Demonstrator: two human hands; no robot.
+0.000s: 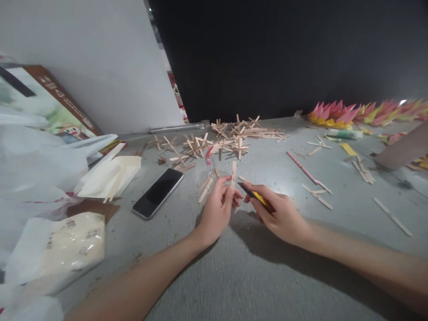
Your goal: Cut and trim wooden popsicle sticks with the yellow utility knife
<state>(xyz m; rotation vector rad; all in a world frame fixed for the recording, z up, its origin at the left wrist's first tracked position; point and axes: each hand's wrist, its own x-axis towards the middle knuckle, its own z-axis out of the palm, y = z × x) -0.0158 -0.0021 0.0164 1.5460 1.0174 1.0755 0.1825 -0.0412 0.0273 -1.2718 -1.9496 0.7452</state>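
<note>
Between its thumb and fingers, my left hand [218, 209] pinches a flat wooden stick [233, 173] that stands nearly upright. Just to the right, my right hand [279, 211] is closed round a yellow and black utility knife [261, 199], whose dark tip points up and left towards the stick. The knife tip and the stick look apart. Beyond both hands lies a heap of wooden sticks [239, 145], some crossed over one another. A loose stick [205, 190] rests on the grey table [214, 285] left of my left hand.
A black phone [158, 193], an open white food box [125, 174] and plastic bags [43, 165] are on the left. To the right lie a red patterned strip [302, 167], loose sticks [392, 216] and pink and yellow paper flowers [334, 113]. A black panel [284, 53] rises behind.
</note>
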